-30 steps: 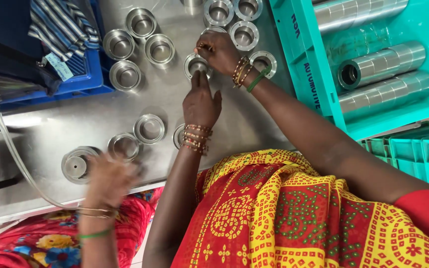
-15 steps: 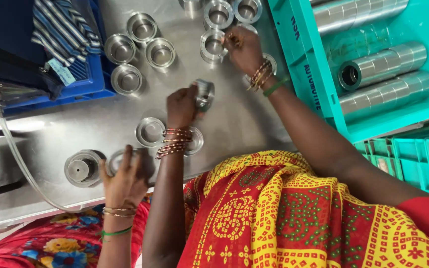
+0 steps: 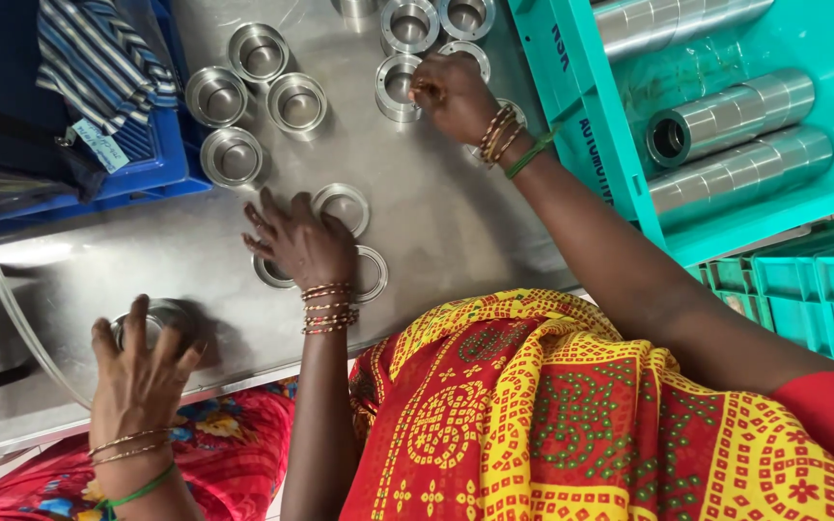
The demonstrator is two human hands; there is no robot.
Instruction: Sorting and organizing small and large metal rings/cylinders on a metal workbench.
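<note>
Left hand [image 3: 303, 243] splayed flat over shiny steel rings [image 3: 343, 206], right hand [image 3: 451, 94] pinching a ring's [image 3: 397, 87] rim

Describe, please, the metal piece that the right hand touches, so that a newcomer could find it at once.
On the grey steel table, just left of the teal plastic crate, sits a cluster of short shiny steel rings. The ring wanted lies against the right hand, below the pair at the picture's top edge: the only one at its fingers.
</note>
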